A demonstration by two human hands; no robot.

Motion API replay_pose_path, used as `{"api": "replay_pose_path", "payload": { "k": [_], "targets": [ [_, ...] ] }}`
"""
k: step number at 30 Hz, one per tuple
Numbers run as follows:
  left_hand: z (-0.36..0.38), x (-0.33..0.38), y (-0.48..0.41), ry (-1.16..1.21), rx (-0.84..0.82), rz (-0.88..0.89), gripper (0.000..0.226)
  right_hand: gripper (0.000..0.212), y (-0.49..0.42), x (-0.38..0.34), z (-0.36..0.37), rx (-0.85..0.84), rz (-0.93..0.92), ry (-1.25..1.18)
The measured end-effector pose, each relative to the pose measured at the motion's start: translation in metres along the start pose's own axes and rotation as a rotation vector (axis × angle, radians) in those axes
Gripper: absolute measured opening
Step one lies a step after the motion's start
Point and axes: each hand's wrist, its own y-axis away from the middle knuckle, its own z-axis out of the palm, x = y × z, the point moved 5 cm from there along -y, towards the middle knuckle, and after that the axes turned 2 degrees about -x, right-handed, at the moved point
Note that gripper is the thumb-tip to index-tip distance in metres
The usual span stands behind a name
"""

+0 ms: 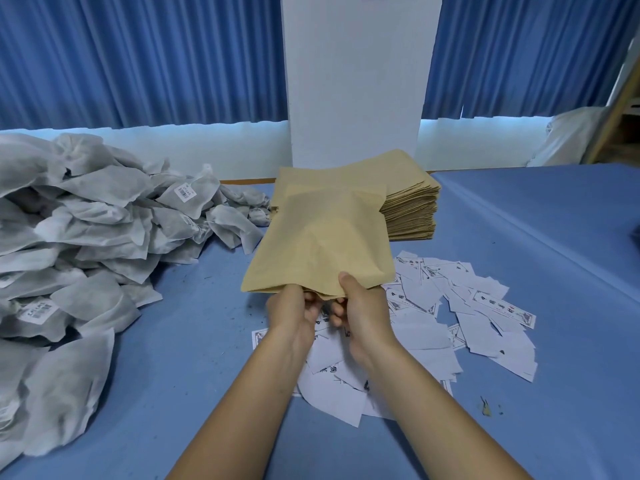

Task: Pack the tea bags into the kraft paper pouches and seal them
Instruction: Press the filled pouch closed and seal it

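Note:
A kraft paper pouch (pixel 322 244) is held up above the blue table, its near edge toward me and its body bulging slightly. My left hand (pixel 294 315) grips that near edge from below at the left. My right hand (pixel 362 315) pinches the same edge, thumb on top and fingers underneath. Behind it a stack of flat kraft pouches (pixel 412 209) lies on the table. A large heap of white non-woven tea bags (pixel 86 237) fills the left side, some with barcode stickers.
Loose white paper labels (pixel 467 317) with printed borders are scattered on the blue table (pixel 554 375) under and right of my hands. A white pillar (pixel 356 81) and blue curtains stand behind. Small tea crumbs lie at the lower right.

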Motion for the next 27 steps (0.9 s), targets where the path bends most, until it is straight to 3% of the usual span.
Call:
{"api": "replay_pose_path", "payload": {
  "k": [8, 11, 16, 19, 21, 24, 27],
  "targets": [
    [0.008, 0.009, 0.002, 0.199, -0.179, -0.007, 0.029, 0.006, 0.000, -0.002, -0.007, -0.015, 0.044, -0.141],
    [0.014, 0.012, 0.010, 0.122, -0.259, 0.054, 0.030, 0.016, 0.002, -0.001, -0.006, -0.039, 0.060, -0.107],
    [0.018, 0.019, 0.028, -0.052, -0.389, 0.116, 0.019, 0.006, -0.002, -0.010, -0.013, -0.019, 0.009, -0.119],
    [0.019, 0.020, 0.035, -0.204, -0.468, 0.056, 0.018, 0.003, -0.002, -0.010, -0.018, -0.018, 0.021, -0.140],
    [0.019, 0.019, 0.037, -0.299, -0.511, -0.023, 0.013, 0.015, -0.003, -0.008, -0.019, -0.021, 0.037, -0.145],
    [0.015, 0.015, 0.033, -0.339, -0.451, -0.089, 0.012, 0.023, -0.003, -0.009, -0.015, -0.045, 0.048, -0.128],
    [0.004, 0.017, 0.024, -0.139, -0.245, -0.024, 0.026, 0.019, -0.003, -0.006, -0.012, -0.085, 0.093, -0.200]
  ]
}}
